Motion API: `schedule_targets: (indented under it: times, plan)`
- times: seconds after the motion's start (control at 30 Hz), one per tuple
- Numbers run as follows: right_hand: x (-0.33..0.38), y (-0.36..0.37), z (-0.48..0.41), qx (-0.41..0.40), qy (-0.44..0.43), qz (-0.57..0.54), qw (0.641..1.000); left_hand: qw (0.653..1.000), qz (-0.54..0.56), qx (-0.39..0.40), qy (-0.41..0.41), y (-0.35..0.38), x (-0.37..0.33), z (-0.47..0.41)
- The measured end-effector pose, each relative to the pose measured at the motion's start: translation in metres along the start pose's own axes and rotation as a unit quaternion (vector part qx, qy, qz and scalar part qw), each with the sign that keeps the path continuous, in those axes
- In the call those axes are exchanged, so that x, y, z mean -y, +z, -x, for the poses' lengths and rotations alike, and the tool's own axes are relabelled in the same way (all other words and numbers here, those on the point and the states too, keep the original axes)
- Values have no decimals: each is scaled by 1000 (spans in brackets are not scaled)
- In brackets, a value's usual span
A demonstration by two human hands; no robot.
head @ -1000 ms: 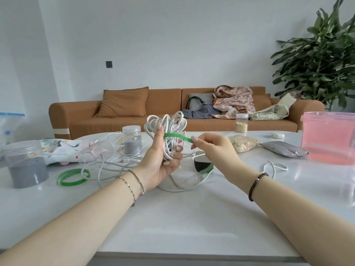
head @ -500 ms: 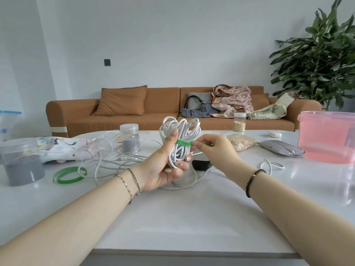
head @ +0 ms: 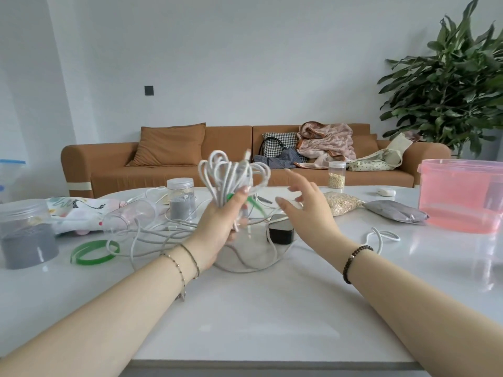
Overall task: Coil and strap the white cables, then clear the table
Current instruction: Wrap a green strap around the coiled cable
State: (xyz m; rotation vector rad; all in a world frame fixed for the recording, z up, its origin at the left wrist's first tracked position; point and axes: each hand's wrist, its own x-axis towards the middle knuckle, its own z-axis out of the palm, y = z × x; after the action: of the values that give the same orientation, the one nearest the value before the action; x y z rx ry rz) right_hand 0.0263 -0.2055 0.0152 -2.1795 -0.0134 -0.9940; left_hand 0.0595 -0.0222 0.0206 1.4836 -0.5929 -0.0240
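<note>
While left hand (head: 217, 229) grips white cable coil (head: 230, 176), right hand (head: 307, 210) splayed alongside.

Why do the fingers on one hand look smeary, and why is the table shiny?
Head view: the right hand is blurred, likely from moving; the left hand gripping the white cable bundle looks sharper; the glossy table mirrors the pink tub.

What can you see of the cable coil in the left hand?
The coil is a bunch of white, rubbery-looking cord, held upright above the table. Its loops fan out on top, with a connector end poking up. The left hand grips its waist, where a green strap crosses it, tail loose. The right hand is off it.
</note>
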Motion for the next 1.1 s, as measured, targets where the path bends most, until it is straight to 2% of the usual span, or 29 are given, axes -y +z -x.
schedule_targets:
  times: [0.07, 0.13, 0.23, 0.3, 0.4, 0.47, 0.57, 0.67, 0.77, 0.93, 1.1]
  plan:
    - [6, -3, 0, -46, 3, -36, 998, 979, -96, -140, 112, -12, 4, -6]
    - [11, -5, 3, -57, -7, -82, 995, 947, -167, -198, 192, -27, 4, -10]
    - [19, -6, 8, -34, -55, -157, 985, 897, -343, -168, 221, -35, 3, -8]
    - [22, -3, 12, -2, -31, -221, 975, 859, -439, -130, 228, -30, 7, -6]
    - [29, -6, 16, 13, 24, -264, 964, 776, -567, -113, 252, -24, 12, -9]
    - [32, -9, 15, 4, 53, -277, 959, 739, -614, -105, 255, -23, 15, -13]
    - [32, -12, 14, 26, 77, -265, 961, 709, -650, -113, 249, -23, 16, -15]
    - [32, -8, 15, 53, 57, -200, 977, 683, -678, -124, 241, -25, 18, -18]
    - [30, -4, 15, 33, 35, -151, 987, 638, -727, -124, 224, -30, 23, -22]
    - [36, 0, 20, 114, 19, -205, 972, 624, -747, -116, 201, -30, 20, -19]
    - [44, 4, 30, 229, -8, -204, 952, 636, -739, -129, 179, -26, 13, -14]
